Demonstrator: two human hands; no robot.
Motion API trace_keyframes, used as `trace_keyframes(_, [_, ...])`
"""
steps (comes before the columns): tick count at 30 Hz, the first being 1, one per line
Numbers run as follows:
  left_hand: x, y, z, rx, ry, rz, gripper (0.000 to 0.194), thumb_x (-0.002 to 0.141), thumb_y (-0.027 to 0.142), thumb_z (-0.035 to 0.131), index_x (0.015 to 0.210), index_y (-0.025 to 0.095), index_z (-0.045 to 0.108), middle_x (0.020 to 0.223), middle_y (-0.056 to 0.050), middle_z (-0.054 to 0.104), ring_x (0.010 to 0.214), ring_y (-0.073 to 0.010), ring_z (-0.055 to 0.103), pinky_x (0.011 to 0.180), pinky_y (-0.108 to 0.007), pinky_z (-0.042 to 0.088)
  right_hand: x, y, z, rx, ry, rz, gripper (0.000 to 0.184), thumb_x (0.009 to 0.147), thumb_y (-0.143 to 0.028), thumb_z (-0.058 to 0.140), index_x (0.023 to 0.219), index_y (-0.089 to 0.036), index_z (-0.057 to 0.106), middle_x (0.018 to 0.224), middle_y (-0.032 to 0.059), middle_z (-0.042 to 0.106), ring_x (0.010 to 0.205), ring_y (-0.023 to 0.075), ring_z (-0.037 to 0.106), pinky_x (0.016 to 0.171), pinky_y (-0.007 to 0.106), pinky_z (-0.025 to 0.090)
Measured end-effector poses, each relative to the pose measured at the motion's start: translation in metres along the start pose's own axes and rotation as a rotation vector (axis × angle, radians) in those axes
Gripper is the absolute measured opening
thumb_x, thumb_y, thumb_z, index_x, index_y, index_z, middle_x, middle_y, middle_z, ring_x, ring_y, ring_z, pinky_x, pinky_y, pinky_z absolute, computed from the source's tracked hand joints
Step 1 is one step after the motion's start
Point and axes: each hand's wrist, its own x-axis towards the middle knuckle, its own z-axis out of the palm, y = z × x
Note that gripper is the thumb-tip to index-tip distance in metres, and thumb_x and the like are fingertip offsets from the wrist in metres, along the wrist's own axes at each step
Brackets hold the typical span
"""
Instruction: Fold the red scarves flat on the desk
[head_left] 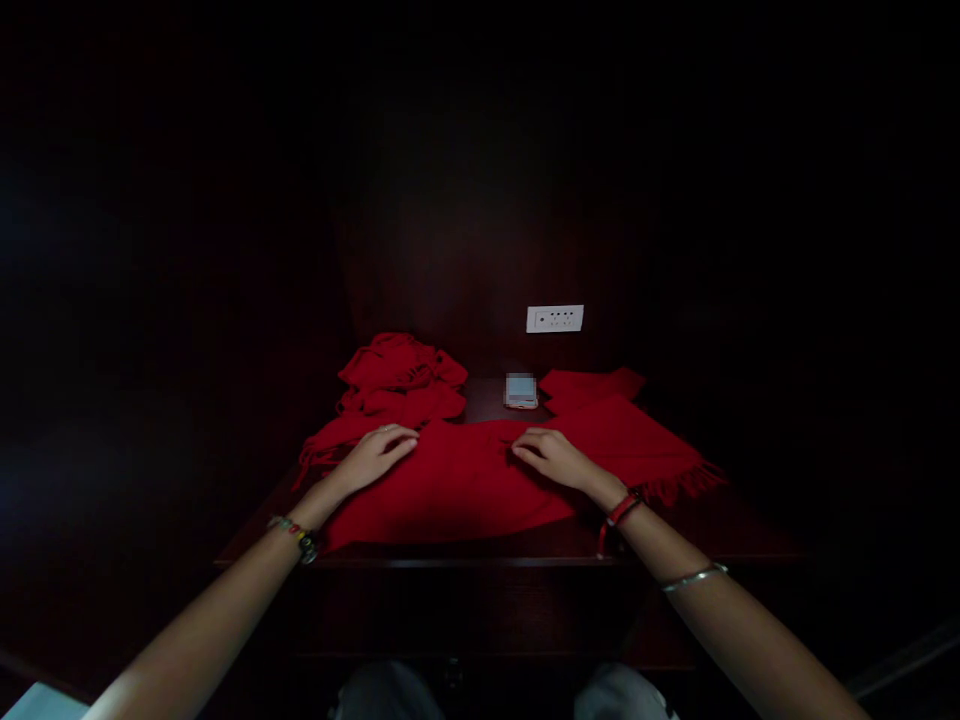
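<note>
A red fringed scarf (465, 490) lies spread out on a dark wooden table, its near edge close to the table's front. My left hand (377, 457) rests on the left part of this cloth, fingers stretched forward and the thumb a little apart. On the right part, my right hand (553, 458) has its fingers bent together, pinching a bit of the cloth where a small crease shows. Another stretch of red cloth (630, 435) with a fringe reaches out to the right, partly behind my right hand.
At the back left sits a crumpled heap of red cloth (397, 375). A small device with a pale, blurred screen (520, 389) lies behind the scarf. A white socket plate (555, 319) is fixed to the dark back wall. The table's front edge (465, 562) runs below my hands.
</note>
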Motion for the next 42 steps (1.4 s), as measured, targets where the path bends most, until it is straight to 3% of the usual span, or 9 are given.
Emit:
trace_keyframes(4, [0.02,-0.028,0.017,0.114,0.016,-0.28,0.036,0.078,0.032,0.046,0.108,0.013,0.053,0.107,-0.011,0.058,0.099,-0.0209,0.053,0.087,-0.03,0.039,0.062,0.013,0.016,-0.197,-0.123,0.24,0.024,0.082,-0.022,0.044,0.1,-0.014,0.058,0.103,0.0111,0.059,0.095,0.0174,0.054,0.083,0.026,0.038])
trace_keyframes(7, [0.02,-0.038,0.028,0.115,-0.143,-0.301,0.042,0.07,0.018,0.053,0.111,0.016,0.051,0.105,-0.007,0.059,0.097,-0.019,0.054,0.085,-0.026,0.04,0.094,0.02,0.037,-0.231,-0.158,0.331,0.031,0.075,-0.023,0.054,0.103,-0.011,0.056,0.104,0.0163,0.058,0.094,0.022,0.055,0.077,0.029,0.042])
trace_keyframes(10, [0.017,-0.041,0.028,0.174,-0.08,-0.231,0.034,0.067,0.009,0.052,0.099,0.018,0.058,0.095,-0.004,0.062,0.091,-0.0178,0.056,0.081,-0.025,0.042,0.107,0.024,0.052,-0.226,-0.162,0.37,0.021,0.069,-0.019,0.06,0.087,-0.01,0.062,0.086,0.0157,0.064,0.08,0.0225,0.06,0.068,0.028,0.044])
trace_keyframes(17, [0.022,-0.041,-0.039,0.421,0.342,-0.181,0.034,0.079,0.011,0.034,0.109,0.015,0.05,0.101,-0.011,0.052,0.093,-0.0202,0.05,0.083,-0.032,0.04,0.101,0.044,0.021,-0.208,0.201,0.385,0.03,0.086,-0.018,0.03,0.104,-0.012,0.053,0.106,0.0117,0.058,0.096,0.0154,0.052,0.082,0.025,0.037])
trace_keyframes(22, [0.012,-0.059,-0.056,0.584,0.119,-0.496,0.033,0.076,0.012,0.036,0.104,0.014,0.051,0.096,-0.013,0.052,0.082,-0.0211,0.054,0.064,-0.028,0.045,0.08,0.056,0.001,0.04,0.423,0.322,0.023,0.082,-0.024,0.037,0.095,-0.015,0.055,0.089,0.0065,0.06,0.081,0.016,0.054,0.075,0.028,0.04])
trace_keyframes(30, [0.014,-0.07,-0.04,0.619,-0.064,-0.877,0.028,0.075,0.019,0.043,0.1,0.01,0.05,0.093,-0.021,0.057,0.086,-0.0302,0.056,0.062,-0.04,0.045,0.04,0.033,0.0,0.569,-0.39,0.043,0.026,0.068,-0.034,0.059,0.084,-0.014,0.058,0.081,0.0016,0.06,0.073,0.0117,0.053,0.067,0.023,0.041])
trace_keyframes(34, [0.032,-0.053,-0.023,0.656,0.071,-0.499,0.034,0.076,0.018,0.04,0.108,0.008,0.045,0.105,-0.022,0.051,0.096,-0.03,0.051,0.072,-0.041,0.044,0.047,0.026,0.015,0.517,-0.294,0.152,0.042,0.062,-0.026,0.065,0.101,-0.013,0.053,0.089,0.0036,0.058,0.076,0.0113,0.053,0.068,0.022,0.042])
trace_keyframes(38, [0.052,-0.045,0.002,0.481,-0.071,-0.009,0.043,0.075,0.012,0.04,0.117,0.013,0.041,0.122,-0.015,0.043,0.112,-0.0233,0.041,0.09,-0.036,0.036,0.057,0.02,0.032,0.336,-0.236,0.227,0.042,0.057,-0.006,0.061,0.099,-0.014,0.057,0.069,-0.002,0.058,0.059,0.008,0.05,0.055,0.019,0.039])
trace_keyframes(42, [0.077,-0.033,0.025,0.293,-0.14,0.199,0.055,0.075,0.014,0.044,0.128,0.021,0.029,0.134,-0.008,0.033,0.124,-0.0208,0.025,0.098,-0.036,0.025,0.057,0.008,0.021,0.228,0.025,0.072,0.022,0.064,-0.005,0.053,0.08,-0.015,0.063,0.064,-0.0023,0.055,0.057,0.0079,0.047,0.056,0.019,0.037])
